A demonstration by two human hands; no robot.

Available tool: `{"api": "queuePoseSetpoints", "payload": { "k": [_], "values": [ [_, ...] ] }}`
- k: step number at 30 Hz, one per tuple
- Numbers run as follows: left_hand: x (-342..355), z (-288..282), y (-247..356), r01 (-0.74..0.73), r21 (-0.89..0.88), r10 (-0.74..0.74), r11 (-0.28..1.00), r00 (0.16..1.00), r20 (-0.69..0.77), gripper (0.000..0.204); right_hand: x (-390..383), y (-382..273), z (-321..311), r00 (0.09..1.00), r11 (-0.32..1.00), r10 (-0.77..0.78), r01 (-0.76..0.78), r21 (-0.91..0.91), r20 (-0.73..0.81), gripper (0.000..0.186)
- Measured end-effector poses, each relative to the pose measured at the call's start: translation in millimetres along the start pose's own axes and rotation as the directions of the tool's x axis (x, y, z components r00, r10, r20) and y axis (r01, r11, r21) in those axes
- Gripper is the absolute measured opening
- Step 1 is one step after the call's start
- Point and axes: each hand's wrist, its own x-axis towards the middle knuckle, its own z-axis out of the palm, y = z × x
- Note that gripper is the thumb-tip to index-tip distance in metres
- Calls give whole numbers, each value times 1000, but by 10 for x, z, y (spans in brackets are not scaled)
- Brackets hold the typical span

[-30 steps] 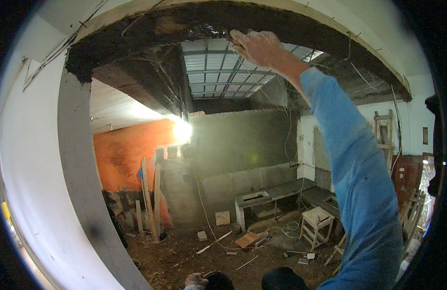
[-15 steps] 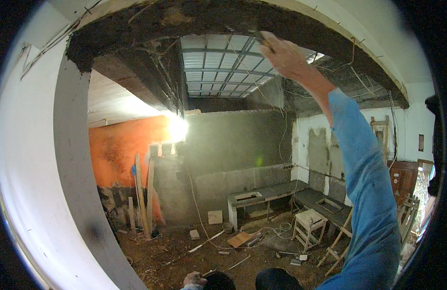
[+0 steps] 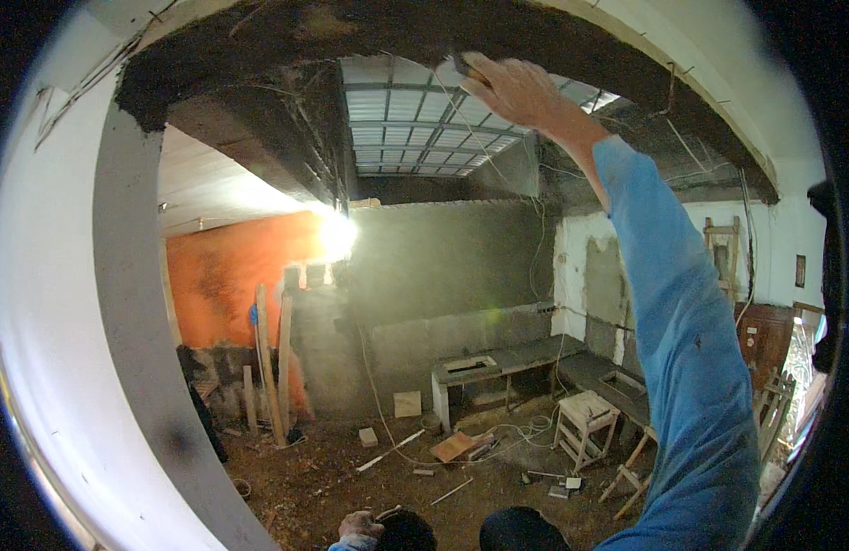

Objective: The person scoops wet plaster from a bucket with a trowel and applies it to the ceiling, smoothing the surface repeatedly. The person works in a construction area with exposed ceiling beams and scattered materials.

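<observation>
High in front, my right hand (image 3: pixel 516 92) reaches up at the end of a blue-sleeved arm (image 3: pixel 677 285). It is closed on a small dark tool (image 3: pixel 460 64); motion blur and the fingers hide its exact kind. The tool is by the lower edge of the dark, rough plastered beam (image 3: pixel 387 35) that crosses overhead. Down at the lower edge, my left hand (image 3: pixel 358 525) stays low beside a dark rounded shape (image 3: pixel 406 531), apparently my knee. Its fingers look curled near a thin pale edge, but what they hold, if anything, cannot be made out.
A grey pillar (image 3: pixel 130 239) stands close on the left. Below are a wooden stool (image 3: pixel 585 427), an L-shaped counter (image 3: pixel 525 358) with cut-outs, leaning planks (image 3: pixel 284 367), loose boards and a pale cable on the dirt floor. A bright lamp (image 3: pixel 337 236) glares at the back left.
My right hand has moved left along the beam with the dark tool. The left hand has shifted slightly left and up in the picture. The view has tilted a little.
</observation>
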Motion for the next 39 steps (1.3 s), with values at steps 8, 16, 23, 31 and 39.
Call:
{"api": "queuePoseSetpoints", "payload": {
  "k": [8,16,23,31,39],
  "values": [
    [29,78,-3,18,-81,-13,997,997,70,23,-38,-76,82,976,998,57,-56,-14,211,52],
    [4,58,115,5,-25,-4,1000,1000,26,23,-44,-88,158,979,998,57,-55,-19,195,45],
    [38,-33,278,34,16,-36,999,986,163,25,66,-186,199,999,998,41,-42,54,29,48],
    [190,331,-52,-56,80,48,995,994,99,23,121,-240,81,979,992,-9,34,-119,202,48],
    [237,489,-115,-102,-129,112,986,991,76,22,304,-230,-291,998,964,-63,63,-259,7,45]
  ]
}}
